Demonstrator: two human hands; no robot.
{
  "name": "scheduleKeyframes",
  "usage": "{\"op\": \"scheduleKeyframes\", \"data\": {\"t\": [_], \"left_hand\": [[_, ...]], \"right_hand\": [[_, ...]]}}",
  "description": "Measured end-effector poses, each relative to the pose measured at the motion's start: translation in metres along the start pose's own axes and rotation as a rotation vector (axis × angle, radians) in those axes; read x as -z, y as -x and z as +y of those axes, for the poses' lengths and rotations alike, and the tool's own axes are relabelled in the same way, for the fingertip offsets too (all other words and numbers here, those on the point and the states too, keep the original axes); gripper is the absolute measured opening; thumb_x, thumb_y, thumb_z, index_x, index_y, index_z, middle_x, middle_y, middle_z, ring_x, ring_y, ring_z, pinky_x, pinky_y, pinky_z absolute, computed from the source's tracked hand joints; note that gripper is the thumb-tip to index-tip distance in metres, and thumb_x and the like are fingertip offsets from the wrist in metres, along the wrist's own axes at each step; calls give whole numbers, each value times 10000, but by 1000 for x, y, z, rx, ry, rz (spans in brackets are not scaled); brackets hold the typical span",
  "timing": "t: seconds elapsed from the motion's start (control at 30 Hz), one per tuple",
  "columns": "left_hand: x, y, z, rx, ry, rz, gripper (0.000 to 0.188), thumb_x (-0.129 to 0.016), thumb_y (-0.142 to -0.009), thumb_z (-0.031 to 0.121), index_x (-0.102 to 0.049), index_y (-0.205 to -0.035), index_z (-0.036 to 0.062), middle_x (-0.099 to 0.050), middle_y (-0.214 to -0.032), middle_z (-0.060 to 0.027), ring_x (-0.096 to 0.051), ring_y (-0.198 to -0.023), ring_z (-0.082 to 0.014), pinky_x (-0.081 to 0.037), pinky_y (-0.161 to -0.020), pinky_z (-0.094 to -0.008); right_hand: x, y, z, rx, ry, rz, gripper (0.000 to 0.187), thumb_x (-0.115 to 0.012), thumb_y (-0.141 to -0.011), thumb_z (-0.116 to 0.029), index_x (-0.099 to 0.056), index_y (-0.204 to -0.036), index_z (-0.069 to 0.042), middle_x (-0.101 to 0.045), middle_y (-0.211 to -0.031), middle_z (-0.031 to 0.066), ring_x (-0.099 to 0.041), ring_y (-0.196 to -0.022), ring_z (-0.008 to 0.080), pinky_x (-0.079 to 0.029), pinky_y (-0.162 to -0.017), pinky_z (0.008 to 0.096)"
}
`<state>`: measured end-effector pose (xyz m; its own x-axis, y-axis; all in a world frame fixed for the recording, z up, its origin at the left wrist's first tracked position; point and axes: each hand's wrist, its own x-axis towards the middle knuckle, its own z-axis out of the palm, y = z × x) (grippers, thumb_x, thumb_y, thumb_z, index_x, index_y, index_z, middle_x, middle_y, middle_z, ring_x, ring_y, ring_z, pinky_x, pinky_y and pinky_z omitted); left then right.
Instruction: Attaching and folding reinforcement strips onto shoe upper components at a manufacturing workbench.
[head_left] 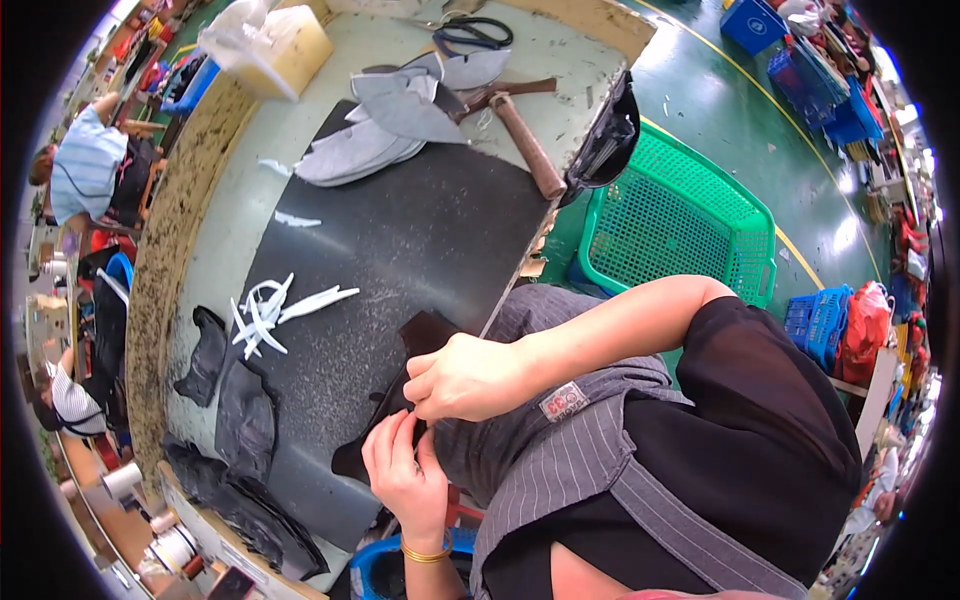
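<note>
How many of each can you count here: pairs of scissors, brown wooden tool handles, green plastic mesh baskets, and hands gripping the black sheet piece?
Black-handled pair of scissors: 1
Brown wooden tool handles: 2
Green plastic mesh basket: 1
Hands gripping the black sheet piece: 2, the left hand and the right hand
Total: 6

bare black mat (420, 230) centre, white strips (270, 310) leftward
</note>
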<state>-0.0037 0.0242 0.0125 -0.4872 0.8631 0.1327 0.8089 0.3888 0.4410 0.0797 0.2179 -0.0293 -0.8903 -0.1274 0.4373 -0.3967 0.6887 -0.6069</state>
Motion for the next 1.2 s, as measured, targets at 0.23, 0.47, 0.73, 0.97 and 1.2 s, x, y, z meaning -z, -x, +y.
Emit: {"op": "scheduleKeyframes", "data": {"t": [0.23, 0.47, 0.73, 0.97, 1.2], "left_hand": [[-4, -8, 1, -103, -134, 45, 225, -737, -797, 45, -736, -1022, 52, -702, -1022, -53, -661, -1033, -268, -579, -794, -355], [-11, 4, -20, -190, -190, 112, 222, -698, -770, 63, -738, -983, 12, -696, -940, -80, -688, -978, -246, -605, -777, -337], [-19, 16, -26, -312, -185, 254, 160, -712, -761, 17, -693, -914, -24, -648, -880, -110, -697, -958, -280, -621, -785, -337], [-13, 17, -26, -102, 3, 275, 207, -703, -746, -60, -712, -946, -8, -713, -976, -117, -718, -1000, -302, -593, -903, -410], [-8, 46, -55, -114, -36, 259, 326, -603, -827, 13, -734, -1126, 9, -742, -1137, -134, -713, -1090, -294, -576, -927, -420]], "right_hand": [[3, -2, 0, -72, -31, 10, 196, -696, -662, -131, -708, -856, -105, -636, -837, -8, -638, -838, 217, -556, -603, 346], [4, -1, 11, 149, -15, -60, 273, -755, -706, -99, -737, -968, -22, -718, -1004, 94, -697, -985, 247, -603, -904, 395], [6, 13, 16, 299, 132, 12, 310, -744, -668, -146, -721, -954, -28, -681, -953, 56, -687, -892, 217, -610, -852, 363], [-11, -16, -16, 293, 399, -85, 303, -668, -659, -148, -669, -920, 6, -646, -941, 103, -655, -906, 234, -566, -909, 366], [-2, -27, -12, 327, 345, -181, 320, -733, -663, -64, -701, -967, 30, -588, -809, 37, -602, -713, 189, -509, -621, 297]]}}
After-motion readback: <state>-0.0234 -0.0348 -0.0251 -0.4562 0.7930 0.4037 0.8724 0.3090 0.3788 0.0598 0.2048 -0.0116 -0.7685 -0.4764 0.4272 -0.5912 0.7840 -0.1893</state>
